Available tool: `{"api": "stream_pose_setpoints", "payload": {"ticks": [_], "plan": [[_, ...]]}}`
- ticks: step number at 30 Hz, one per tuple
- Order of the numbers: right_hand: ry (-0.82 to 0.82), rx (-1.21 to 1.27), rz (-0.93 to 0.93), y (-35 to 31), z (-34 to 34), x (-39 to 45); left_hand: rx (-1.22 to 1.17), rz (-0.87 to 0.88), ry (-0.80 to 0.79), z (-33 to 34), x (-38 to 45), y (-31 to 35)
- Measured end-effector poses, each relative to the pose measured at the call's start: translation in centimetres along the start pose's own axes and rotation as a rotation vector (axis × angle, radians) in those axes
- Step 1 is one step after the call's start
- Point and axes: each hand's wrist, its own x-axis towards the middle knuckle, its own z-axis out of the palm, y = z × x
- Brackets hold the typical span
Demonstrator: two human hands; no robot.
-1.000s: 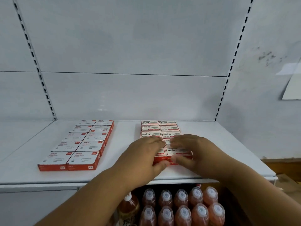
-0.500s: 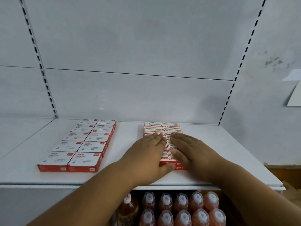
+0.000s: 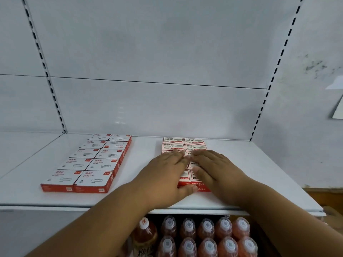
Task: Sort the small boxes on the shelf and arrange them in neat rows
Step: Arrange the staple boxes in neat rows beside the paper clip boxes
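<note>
A person's two hands lie flat on a block of small red-and-white staple boxes on a white shelf. The left hand rests palm down over the block's left column, fingers straight and together, pointing toward 1 o'clock, while its thumb presses against the red front face of the nearest box at the block's 6 o'clock edge. The right hand lies palm down over the right column, fingers straight and pointing toward 11 o'clock, thumb lying loose across the box tops. Neither hand curls round or pinches a box; both simply press down on the tops. The index fingertips of the two hands nearly meet above the seam between the columns.

The staple boxes stand two wide and run from the shelf's front toward the back panel; the two rows at the 12 o'clock end are uncovered, their labels facing up. How many rows lie under the hands cannot be told.

At 9 o'clock from the hands, well apart from them, a second block of paper-clip boxes lies flat in two columns of five rows, edges touching, red sides facing the front and right.

Below the shelf's front lip, at 6 o'clock, bottles of reddish drink stand in rows, white caps up. At 3 o'clock, a sheet of paper hangs on the scuffed wall.
</note>
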Motion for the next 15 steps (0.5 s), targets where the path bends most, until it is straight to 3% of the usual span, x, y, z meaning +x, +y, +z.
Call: {"api": "stream_pose_setpoints", "payload": {"ticks": [4, 7, 15], "plan": [[0.076, 0.287, 0.157, 0.4, -1.3, -0.8, -0.024, -0.023, 0.000, -0.2, -0.3, 0.2], [0.200, 0.195, 0.220, 1.3, -1.0, -1.9, -0.050, -0.041, -0.008, -0.3, -0.4, 0.3], [0.218, 0.230, 0.353, 0.6, -0.2, -2.1, -0.053, -0.057, -0.008, -0.3, -0.4, 0.4]]}}
